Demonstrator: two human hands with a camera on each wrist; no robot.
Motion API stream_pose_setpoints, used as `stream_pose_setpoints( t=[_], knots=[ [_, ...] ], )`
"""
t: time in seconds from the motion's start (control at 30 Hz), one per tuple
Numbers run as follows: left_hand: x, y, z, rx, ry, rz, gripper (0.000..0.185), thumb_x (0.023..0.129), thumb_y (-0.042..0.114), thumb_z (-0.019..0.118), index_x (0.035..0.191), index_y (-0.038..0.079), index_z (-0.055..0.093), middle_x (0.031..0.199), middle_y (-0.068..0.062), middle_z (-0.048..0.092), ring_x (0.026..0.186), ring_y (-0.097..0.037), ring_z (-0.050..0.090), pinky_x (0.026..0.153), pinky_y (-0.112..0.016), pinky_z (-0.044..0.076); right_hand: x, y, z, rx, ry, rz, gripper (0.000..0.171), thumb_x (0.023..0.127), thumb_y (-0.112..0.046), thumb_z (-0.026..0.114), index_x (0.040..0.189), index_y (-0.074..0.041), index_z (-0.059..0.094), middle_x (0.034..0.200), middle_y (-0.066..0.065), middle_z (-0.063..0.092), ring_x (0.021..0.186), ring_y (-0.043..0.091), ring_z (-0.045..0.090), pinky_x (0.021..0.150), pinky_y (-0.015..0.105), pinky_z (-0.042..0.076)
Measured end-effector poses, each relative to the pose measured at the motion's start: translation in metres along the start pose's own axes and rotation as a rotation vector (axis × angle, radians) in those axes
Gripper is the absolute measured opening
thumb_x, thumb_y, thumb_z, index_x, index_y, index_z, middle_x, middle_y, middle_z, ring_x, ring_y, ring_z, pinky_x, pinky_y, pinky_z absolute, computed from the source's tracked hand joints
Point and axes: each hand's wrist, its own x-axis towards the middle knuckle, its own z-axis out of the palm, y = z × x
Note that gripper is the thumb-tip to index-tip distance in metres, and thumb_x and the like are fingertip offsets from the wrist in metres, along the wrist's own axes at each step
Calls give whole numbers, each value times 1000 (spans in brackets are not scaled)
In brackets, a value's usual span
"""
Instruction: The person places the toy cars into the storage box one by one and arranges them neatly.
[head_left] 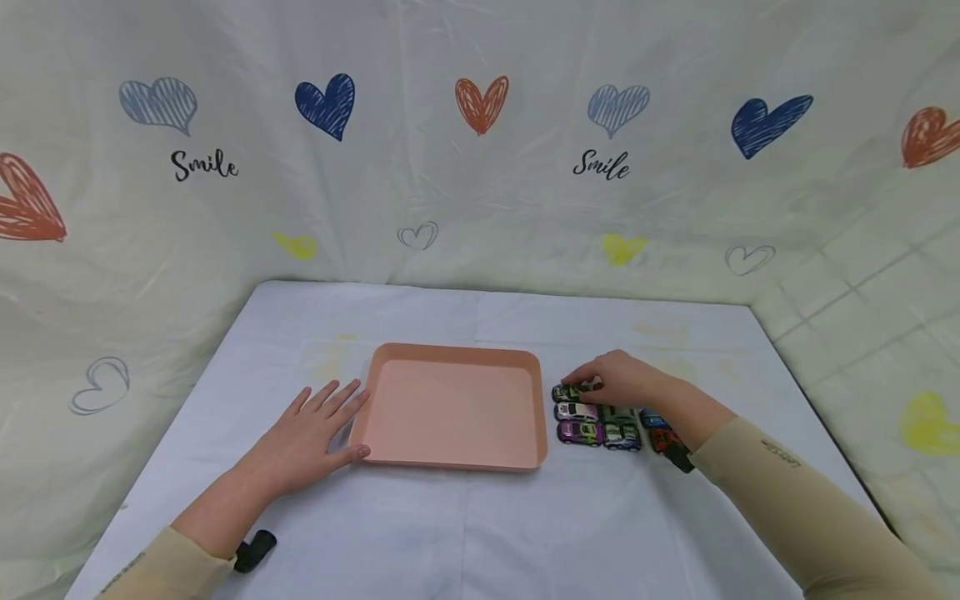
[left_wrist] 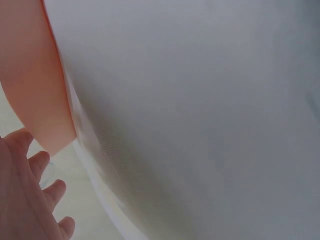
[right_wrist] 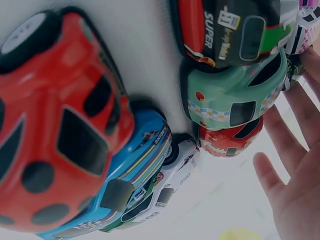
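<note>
A shallow pink tray (head_left: 457, 408) lies on the white-covered table. My left hand (head_left: 311, 433) is spread flat along its left side, fingertips and thumb at the rim; the left wrist view shows these fingers (left_wrist: 55, 192) by the tray's wall (left_wrist: 37, 80). To the right of the tray, my right hand (head_left: 626, 379) pinches a dark green toy car (head_left: 566, 393) at the far left corner of a group of toy cars. Near it are a white and pink car (head_left: 576, 412) and a purple car (head_left: 579, 432). My right palm (right_wrist: 305, 195) partly shows in the right wrist view.
Other toy cars sit close together under my right forearm: a red one with black spots (right_wrist: 75, 130), a blue one (right_wrist: 135, 172), a mint green one (right_wrist: 235, 95) and a red one (right_wrist: 232, 140). A heart-printed cloth (head_left: 480, 183) hangs behind the table.
</note>
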Motion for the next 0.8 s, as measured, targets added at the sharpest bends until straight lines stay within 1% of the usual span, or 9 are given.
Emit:
stream_pose_setpoints(
  t=[0.17, 0.27, 0.37, 0.5, 0.57, 0.63, 0.67, 0.73, 0.8],
  knots=[
    [0, 1, -1, -7, -3, -3, 90, 90, 77, 39, 158, 18, 29, 163, -4, 25, 149, -36, 21, 119, -58, 10, 4, 2, -1, -14, 9, -14, 33, 93, -25, 70, 126, -25, 70, 112, -5, 70, 91, 15, 60, 89, 49, 47],
    [0, 1, -1, -14, 2, -4, 90, 90, 76, 41, 158, 17, 30, 163, -5, 25, 149, -36, 21, 119, -58, 10, 6, 5, 0, -4, 8, -21, 33, 93, -25, 70, 126, -25, 70, 110, -7, 70, 81, 10, 55, 84, 45, 44],
    [-1, 2, -1, -19, 12, -6, 89, 91, 74, 45, 157, 17, 31, 163, -6, 26, 148, -36, 22, 119, -59, 11, 8, 8, 0, 12, 14, -16, 33, 92, -26, 71, 125, -25, 71, 111, -7, 70, 78, 10, 54, 78, 40, 46],
    [-1, 3, -2, -39, 14, -13, 89, 90, 71, 52, 157, 16, 31, 163, -7, 26, 148, -37, 21, 119, -59, 10, 9, 13, -3, 57, 18, 11, 34, 90, -27, 74, 124, -24, 72, 116, -2, 70, 83, 14, 56, 74, 38, 51],
    [-1, 4, -2, -45, 8, -18, 90, 89, 71, 53, 157, 16, 30, 163, -7, 25, 149, -36, 20, 119, -59, 9, 10, 15, -5, 92, 14, 40, 34, 89, -28, 75, 123, -25, 72, 120, 0, 69, 87, 17, 58, 76, 38, 52],
    [-1, 3, -2, -47, 8, -19, 91, 88, 71, 54, 157, 15, 30, 163, -7, 25, 149, -37, 20, 119, -59, 9, 10, 16, -8, 129, 8, 55, 34, 89, -28, 75, 123, -25, 72, 123, 3, 67, 97, 21, 60, 82, 42, 53],
    [-1, 4, -2, -45, 8, -21, 92, 88, 71, 54, 157, 16, 30, 163, -7, 25, 149, -36, 20, 119, -59, 9, 9, 16, -9, 146, 6, 67, 34, 90, -28, 74, 124, -25, 72, 125, 3, 67, 103, 23, 61, 87, 44, 53],
    [-1, 3, -2, -45, 13, -23, 92, 88, 71, 54, 157, 15, 31, 163, -7, 25, 149, -36, 20, 119, -59, 9, 9, 15, -13, 188, -2, 77, 34, 90, -27, 74, 124, -24, 72, 127, 5, 66, 113, 28, 59, 94, 48, 51],
    [-1, 2, -1, -48, 26, -21, 92, 88, 71, 55, 157, 15, 31, 163, -7, 26, 149, -36, 21, 119, -59, 9, 8, 14, -18, 217, -5, 68, 34, 90, -26, 74, 124, -22, 72, 127, 6, 66, 121, 31, 56, 98, 51, 49]
  ],
)
